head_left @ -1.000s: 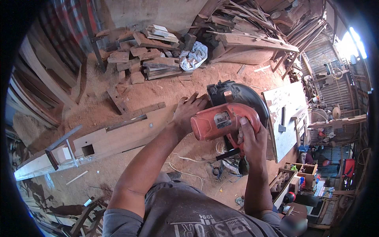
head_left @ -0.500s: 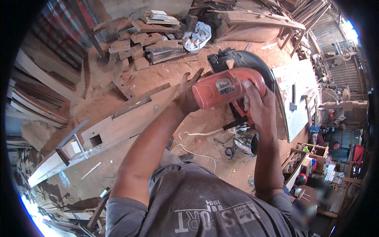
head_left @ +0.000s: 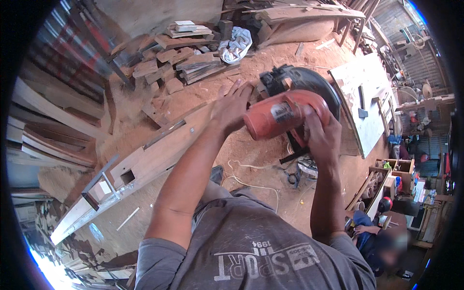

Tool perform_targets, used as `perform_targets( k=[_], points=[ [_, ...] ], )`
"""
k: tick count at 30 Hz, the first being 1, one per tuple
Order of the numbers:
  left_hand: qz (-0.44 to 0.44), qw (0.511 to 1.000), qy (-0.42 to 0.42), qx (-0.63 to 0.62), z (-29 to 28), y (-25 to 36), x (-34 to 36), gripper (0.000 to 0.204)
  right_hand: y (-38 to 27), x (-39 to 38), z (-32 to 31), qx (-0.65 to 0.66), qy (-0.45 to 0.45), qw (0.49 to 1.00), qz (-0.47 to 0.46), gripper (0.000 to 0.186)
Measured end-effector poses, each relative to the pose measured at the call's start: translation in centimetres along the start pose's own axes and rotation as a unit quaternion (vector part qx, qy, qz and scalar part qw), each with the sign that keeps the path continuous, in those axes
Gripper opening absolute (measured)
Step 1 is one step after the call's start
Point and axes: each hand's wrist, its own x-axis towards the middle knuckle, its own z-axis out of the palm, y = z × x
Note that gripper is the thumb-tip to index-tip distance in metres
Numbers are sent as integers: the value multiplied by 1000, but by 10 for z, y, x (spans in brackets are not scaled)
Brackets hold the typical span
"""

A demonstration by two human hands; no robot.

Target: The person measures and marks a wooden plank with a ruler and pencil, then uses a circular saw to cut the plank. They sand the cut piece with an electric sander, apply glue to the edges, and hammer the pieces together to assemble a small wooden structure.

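Note:
My right hand (head_left: 323, 133) grips the rear handle of a circular saw (head_left: 280, 113) with an orange-red motor housing and a large dark blade guard. The saw is tilted, its motor end toward my left. Close beside that end, my left hand (head_left: 231, 108) has its fingers stretched out, with nothing seen in it. Its fingertips are near the saw's dark base plate; whether they touch it or wood beneath is unclear. Under my left forearm runs a long pale wooden plank (head_left: 157, 150). The blade is hidden by the guard.
A steel square (head_left: 108, 186) lies on the plank's far left end. A pale cable (head_left: 253, 183) trails over the sawdust floor. Wood offcuts (head_left: 179, 63) and a white sack (head_left: 235, 46) lie ahead. A white-topped board (head_left: 365, 101) stands right; another person (head_left: 369, 237) is at lower right.
The saw and my right hand have shifted slightly right and down. My left hand's spread fingers have come closer together. The view has turned a little, bringing the other person more into sight.

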Motion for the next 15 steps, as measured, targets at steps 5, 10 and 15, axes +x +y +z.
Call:
perform_targets(
  k=[5, 10, 15],
  points=[
    [-33, 993, 33, -110, -1, 15, 3, 88, 53, -51, -51, 102, 173, 972, 122, 33],
    [-8, 994, 58, -87, 16, 1, 8, 89, 128, -91, -97, 124, 191, 950, 214, 40],
    [-20, 995, 42, -88, 4, 9, 5, 87, 353, -140, -119, -7, 149, 926, 347, 42]
  ],
)
